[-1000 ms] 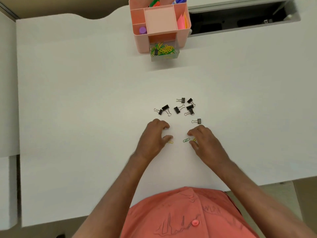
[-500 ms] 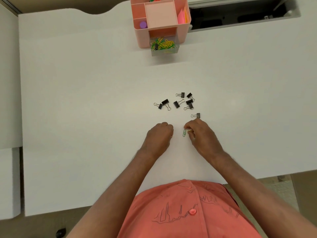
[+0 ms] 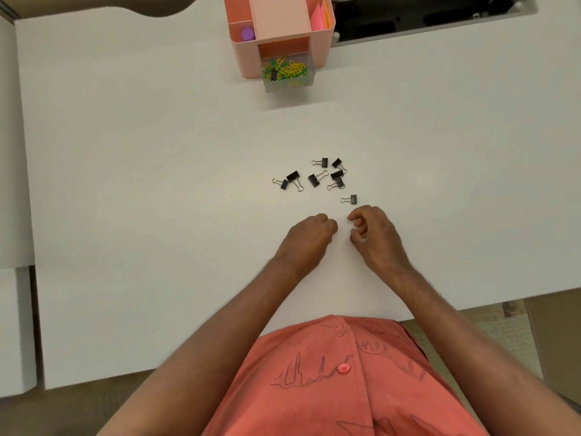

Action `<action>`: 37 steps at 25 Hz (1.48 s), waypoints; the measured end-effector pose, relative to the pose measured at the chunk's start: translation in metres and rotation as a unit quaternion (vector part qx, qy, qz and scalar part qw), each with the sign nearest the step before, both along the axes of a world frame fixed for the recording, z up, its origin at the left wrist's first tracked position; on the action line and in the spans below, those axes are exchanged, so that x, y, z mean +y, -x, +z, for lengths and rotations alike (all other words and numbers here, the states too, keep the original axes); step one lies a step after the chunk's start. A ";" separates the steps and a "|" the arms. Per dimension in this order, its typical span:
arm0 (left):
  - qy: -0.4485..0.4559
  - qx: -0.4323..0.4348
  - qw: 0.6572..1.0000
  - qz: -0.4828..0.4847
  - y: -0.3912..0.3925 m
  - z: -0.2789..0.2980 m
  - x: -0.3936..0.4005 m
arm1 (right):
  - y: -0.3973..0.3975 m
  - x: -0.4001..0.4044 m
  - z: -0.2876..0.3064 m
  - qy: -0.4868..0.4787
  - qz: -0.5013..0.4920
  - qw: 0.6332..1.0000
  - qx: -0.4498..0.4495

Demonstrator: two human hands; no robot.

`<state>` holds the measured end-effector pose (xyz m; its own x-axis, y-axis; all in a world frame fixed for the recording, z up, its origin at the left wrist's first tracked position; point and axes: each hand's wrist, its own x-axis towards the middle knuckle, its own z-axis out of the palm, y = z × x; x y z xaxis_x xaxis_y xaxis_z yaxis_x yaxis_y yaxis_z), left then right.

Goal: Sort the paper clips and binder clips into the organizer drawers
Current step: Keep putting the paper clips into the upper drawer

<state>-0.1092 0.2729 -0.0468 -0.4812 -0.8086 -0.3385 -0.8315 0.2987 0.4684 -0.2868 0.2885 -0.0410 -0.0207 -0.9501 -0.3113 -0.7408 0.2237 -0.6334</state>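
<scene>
Eight black binder clips [image 3: 317,177] lie loose on the white desk [image 3: 125,184], grouped just beyond both hands; the nearest one [image 3: 349,199] sits just in front of the right hand's knuckles. No paper clip shows on the desk surface now. Left hand [image 3: 309,239]: fingers curled under into a fist, contents hidden, so I cannot tell if it holds anything. Right hand [image 3: 374,236]: fingers curled toward the thumb, seemingly pinching; nothing visible between them, so likewise undetermined. Pink organizer [image 3: 245,58] stands at the far edge, its clear drawer [image 3: 287,75] pulled out and heaped with yellow and green paper clips [image 3: 287,70].

Risks, as judged:
- One dark item [image 3: 273,75] in the clear drawer looks like a binder clip among the paper clips; the sort may already be mixed.
- Small clips hidden in curled fingers could slip out on the long reach to the drawer.
- A second drawer for binder clips is not visible; they may land in the same drawer.
- Sweeping knuckles could scatter the nearest binder clip.
</scene>
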 end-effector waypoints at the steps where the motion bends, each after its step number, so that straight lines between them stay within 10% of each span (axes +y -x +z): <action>1: -0.002 -0.005 1.000 0.005 0.001 0.001 -0.001 | 0.003 0.001 0.000 -0.009 -0.012 1.000 -0.013; 19: -0.061 -0.105 0.991 0.051 0.021 0.029 -0.012 | -0.012 0.001 0.008 -0.081 -0.072 0.990 -0.086; 25: -0.069 -0.008 0.988 0.135 0.010 0.017 -0.004 | -0.014 0.001 0.006 -0.107 -0.097 0.981 -0.129; 31: -0.129 0.183 0.921 0.317 -0.005 0.027 -0.017 | -0.041 -0.019 0.020 -0.257 -0.283 0.782 -0.493; 37: -0.098 0.243 0.899 0.351 -0.025 0.041 -0.055 | -0.057 -0.072 0.035 -0.279 -0.222 0.768 -0.533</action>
